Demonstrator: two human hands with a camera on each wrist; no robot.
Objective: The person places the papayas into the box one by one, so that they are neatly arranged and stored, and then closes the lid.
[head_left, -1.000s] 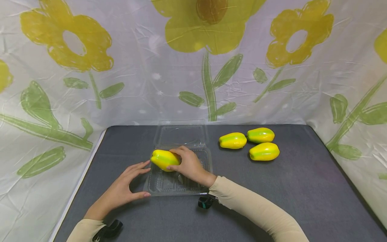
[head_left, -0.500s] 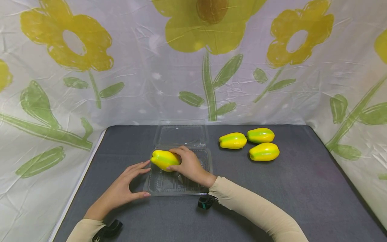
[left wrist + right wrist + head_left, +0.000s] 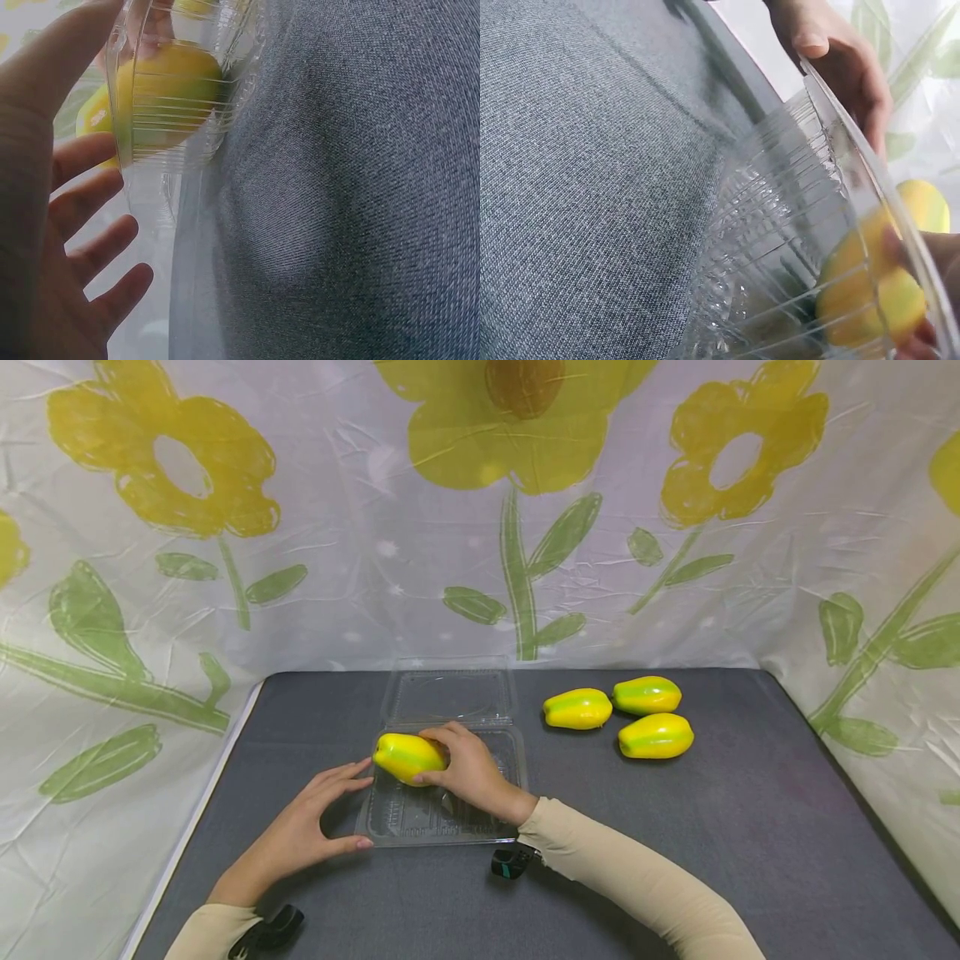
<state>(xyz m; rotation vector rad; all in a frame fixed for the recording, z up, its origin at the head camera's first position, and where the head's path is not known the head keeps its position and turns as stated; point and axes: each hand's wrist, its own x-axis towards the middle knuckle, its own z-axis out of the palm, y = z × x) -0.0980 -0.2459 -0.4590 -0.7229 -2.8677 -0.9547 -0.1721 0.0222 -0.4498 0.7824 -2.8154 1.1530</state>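
Note:
In the head view my right hand [image 3: 476, 777] grips a yellow-green papaya [image 3: 405, 757] by its right end. That papaya lies tilted at the back left of a clear plastic clamshell box [image 3: 442, 839], whose lid [image 3: 450, 693] is folded back. My left hand [image 3: 303, 818] is at the box's left edge, fingers spread and fairly straight, thumb by the front corner. From the left wrist, the papaya [image 3: 169, 97] shows through the box wall, with the left fingertips [image 3: 105, 180] close to the rim. The right wrist view has the papaya [image 3: 870, 285] behind the ribbed wall, right fingers partly hidden.
Three more papayas lie to the right of the box: one papaya [image 3: 577, 708] nearest it, a second papaya [image 3: 647, 695] behind, and a third papaya [image 3: 656, 736] in front. A grey cloth covers the table [image 3: 637, 827]. A flower-printed curtain [image 3: 337, 593] stands along the back and sides.

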